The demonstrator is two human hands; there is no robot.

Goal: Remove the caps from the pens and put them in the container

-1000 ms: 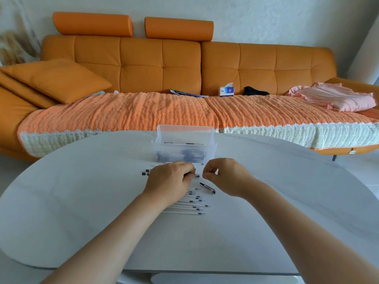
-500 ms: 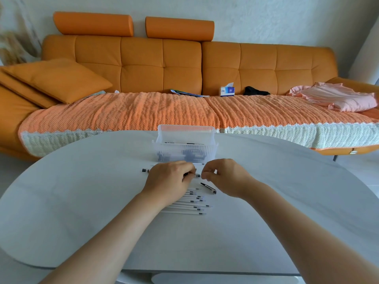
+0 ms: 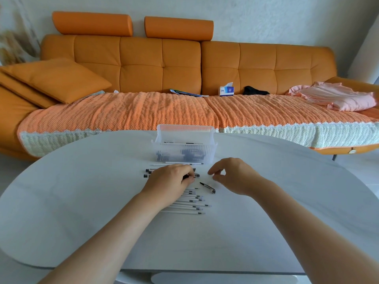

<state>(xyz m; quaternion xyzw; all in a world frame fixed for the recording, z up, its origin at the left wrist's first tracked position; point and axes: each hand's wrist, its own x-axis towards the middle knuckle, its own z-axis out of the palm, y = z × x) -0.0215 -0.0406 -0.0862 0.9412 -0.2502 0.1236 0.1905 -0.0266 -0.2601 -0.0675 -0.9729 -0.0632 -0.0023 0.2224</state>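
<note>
A person's left hand lies on a white table, fingers curled round a pen whose dark end pokes out to the right of the fingertips. The right hand hovers just to the right of it, fingers loosely bent, forefinger and thumb parted, with nothing visible between them. Just beyond both hands stands a clear plastic container, with dark caps heaped at its bottom. A row of white uncapped pens lies side by side on the near side of the left hand, partly hidden under the wrist. One black pen rests at an angle between the two hands, apart from the row. More pens with dark ends stick out to the left of the left hand. Behind the table runs an orange sofa carrying a cushion, a tissue box and a pink cloth.
</note>
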